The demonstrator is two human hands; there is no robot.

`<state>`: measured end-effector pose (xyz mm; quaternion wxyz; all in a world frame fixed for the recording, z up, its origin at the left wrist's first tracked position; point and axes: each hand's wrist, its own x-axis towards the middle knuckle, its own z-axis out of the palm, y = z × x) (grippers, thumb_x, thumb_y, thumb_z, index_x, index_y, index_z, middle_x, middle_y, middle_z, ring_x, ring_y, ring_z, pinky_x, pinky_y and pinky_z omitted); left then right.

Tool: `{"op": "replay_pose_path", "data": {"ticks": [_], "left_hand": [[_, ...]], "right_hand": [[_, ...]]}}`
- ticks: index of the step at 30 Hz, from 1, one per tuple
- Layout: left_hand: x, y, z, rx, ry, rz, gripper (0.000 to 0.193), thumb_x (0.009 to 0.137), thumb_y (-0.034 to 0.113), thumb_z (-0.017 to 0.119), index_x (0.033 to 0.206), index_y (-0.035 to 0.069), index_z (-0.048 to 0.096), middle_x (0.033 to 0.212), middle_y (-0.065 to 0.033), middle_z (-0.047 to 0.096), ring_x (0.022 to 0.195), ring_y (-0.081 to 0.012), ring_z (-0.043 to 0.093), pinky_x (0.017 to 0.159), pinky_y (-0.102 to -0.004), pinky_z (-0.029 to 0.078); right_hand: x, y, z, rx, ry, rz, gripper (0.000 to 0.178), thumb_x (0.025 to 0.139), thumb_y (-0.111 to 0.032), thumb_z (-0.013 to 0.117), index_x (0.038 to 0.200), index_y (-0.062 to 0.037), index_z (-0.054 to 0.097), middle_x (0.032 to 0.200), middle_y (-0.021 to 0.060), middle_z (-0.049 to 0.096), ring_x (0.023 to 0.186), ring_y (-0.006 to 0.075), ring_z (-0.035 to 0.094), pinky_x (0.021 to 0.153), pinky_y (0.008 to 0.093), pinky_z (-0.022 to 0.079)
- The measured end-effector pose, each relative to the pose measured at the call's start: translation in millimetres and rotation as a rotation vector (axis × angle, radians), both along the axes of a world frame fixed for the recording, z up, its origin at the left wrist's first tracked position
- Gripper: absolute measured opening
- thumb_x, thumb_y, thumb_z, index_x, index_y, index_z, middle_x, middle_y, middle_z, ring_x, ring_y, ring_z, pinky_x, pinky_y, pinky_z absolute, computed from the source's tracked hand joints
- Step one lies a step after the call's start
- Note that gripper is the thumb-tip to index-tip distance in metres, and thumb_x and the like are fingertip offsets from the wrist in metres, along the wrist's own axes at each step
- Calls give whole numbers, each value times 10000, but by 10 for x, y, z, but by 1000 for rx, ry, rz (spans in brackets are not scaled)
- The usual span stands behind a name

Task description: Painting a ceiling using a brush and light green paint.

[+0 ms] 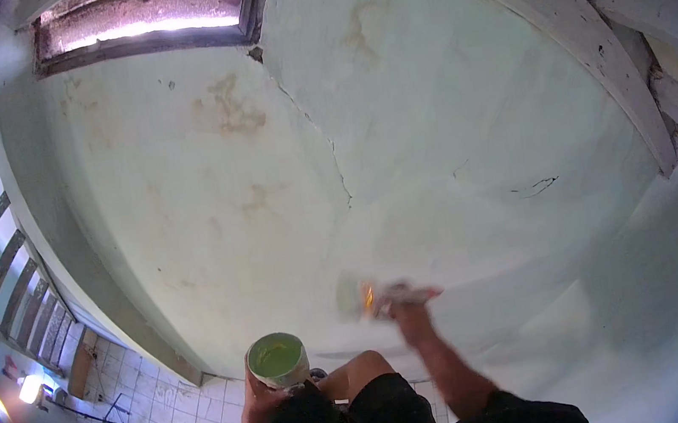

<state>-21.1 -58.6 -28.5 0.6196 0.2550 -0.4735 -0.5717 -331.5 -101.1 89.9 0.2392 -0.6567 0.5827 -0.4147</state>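
My right hand (402,299) is closed round the handle of a paintbrush (352,297), its bristles pointing left against or close before the pale green wall (431,131). Motion smears both the hand and the brush a little. Low and left of it, my left hand (262,393) holds a paint tub (278,360) from the side, with light green paint inside. Most of the left fingers are hidden behind the tub. Brownish stains (238,112) mark the wall higher up, and a thin crack (334,154) runs down it from the window corner.
A framed window (147,23) is set high in the wall. Beams (573,35) cross the upper right. At left are a slatted wooden frame (19,288), a thin black stand (111,414) and a bright lamp (31,389) above white floor tiles (173,413).
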Motion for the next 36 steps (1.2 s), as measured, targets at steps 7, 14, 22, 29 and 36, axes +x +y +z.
{"op": "replay_pose_path", "data": {"ticks": [7, 14, 22, 29, 36], "left_hand": [[-62, 18, 67, -5, 30, -46, 1022, 508, 203, 915, 1305, 20, 303, 1225, -157, 514, 1124, -264, 537, 941, -412, 460], [-111, 113, -286, 59, 103, 5, 1070, 501, 240, 915, 1337, 18, 287, 1253, -148, 498, 1158, -252, 510, 965, -412, 434], [-35, 26, -181, -9, -116, 91, 1114, 462, 259, 922, 1346, 13, 291, 1251, -145, 510, 1159, -259, 516, 979, -407, 425], [-65, 64, 74, 34, -16, 29, 1112, 465, 266, 919, 1345, 19, 287, 1243, -144, 514, 1157, -263, 520, 968, -415, 438], [-162, 85, -165, 66, 23, 43, 1071, 460, 215, 919, 1324, 21, 317, 1230, -137, 521, 1144, -255, 525, 964, -412, 437]], "right_hand": [[-14, -994, 2991, -1373, 491, -216, 187, 783, -42, 690, 947, -18, 604, 870, 114, 631, 810, 270, 614, 746, 340, 493], [82, -1588, 3249, -1632, 1013, -140, 393, 612, -46, 686, 995, -78, 604, 922, 112, 607, 801, 315, 590, 697, 377, 504], [155, -1051, 2237, -635, 921, 174, 243, 700, -101, 671, 925, -57, 592, 780, 96, 603, 730, 318, 596, 647, 404, 509], [3, -1463, 3567, -741, 963, -7, 293, 790, -301, 703, 927, -52, 629, 845, 116, 673, 791, 282, 643, 700, 335, 505], [-56, -1447, 3722, -1644, 1107, -8, 238, 726, -77, 650, 954, -106, 586, 823, 98, 613, 746, 278, 607, 643, 381, 512]]}}
